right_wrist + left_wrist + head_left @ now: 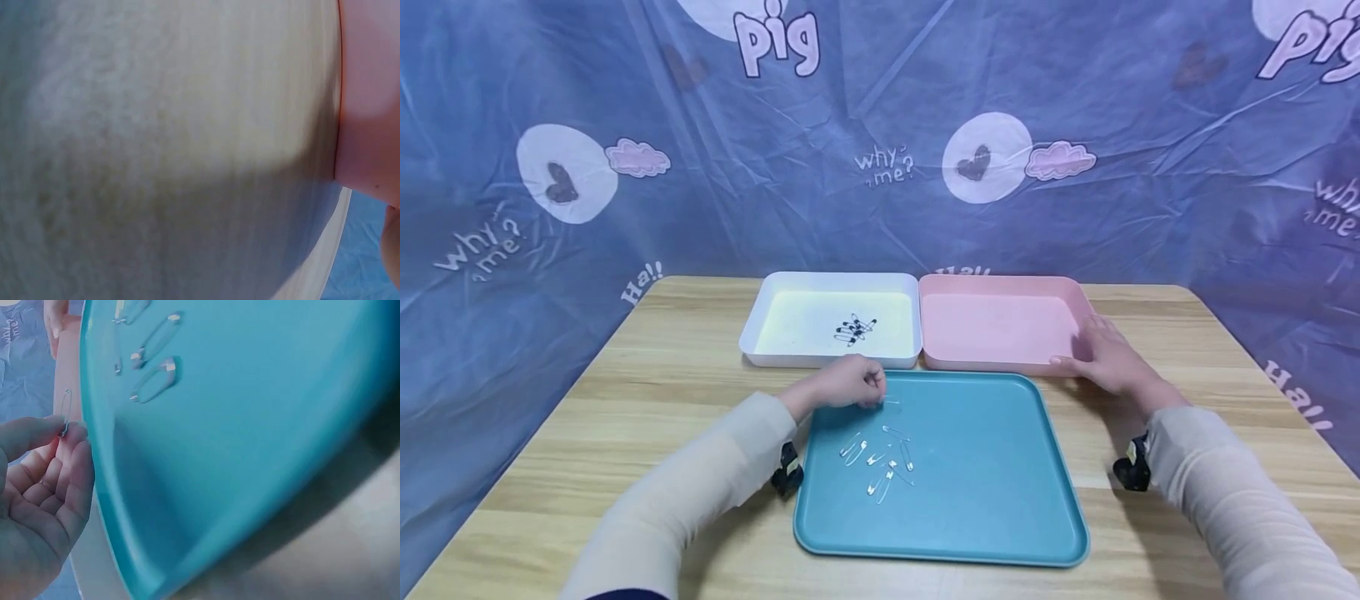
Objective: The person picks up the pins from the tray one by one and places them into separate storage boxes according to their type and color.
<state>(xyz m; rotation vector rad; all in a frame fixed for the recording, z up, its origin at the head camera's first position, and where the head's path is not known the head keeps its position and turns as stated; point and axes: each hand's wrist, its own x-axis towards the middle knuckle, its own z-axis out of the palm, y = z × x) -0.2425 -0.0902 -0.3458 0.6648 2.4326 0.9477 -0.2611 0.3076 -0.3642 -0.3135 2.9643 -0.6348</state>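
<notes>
My left hand [852, 382] is over the far left part of a teal tray [985, 467]. Between thumb and fingertips it pinches a silver safety pin [67, 403], whose looped end points away from the hand in the left wrist view. Several more silver safety pins [886, 483] lie scattered on the tray's left half, nearer the front. My right hand [1108, 358] rests at the right front corner of a pink tray [1000, 321], fingers along its side and thumb at the front rim. Only a bit of that hand shows in the right wrist view, beside the pink wall.
Left of the pink tray and against it stands a white tray [793, 329], with a small pile of black safety pins [854, 330] inside. Both stand behind the teal tray on a wooden table [625, 408]. A blue printed cloth [820, 167] hangs behind the table.
</notes>
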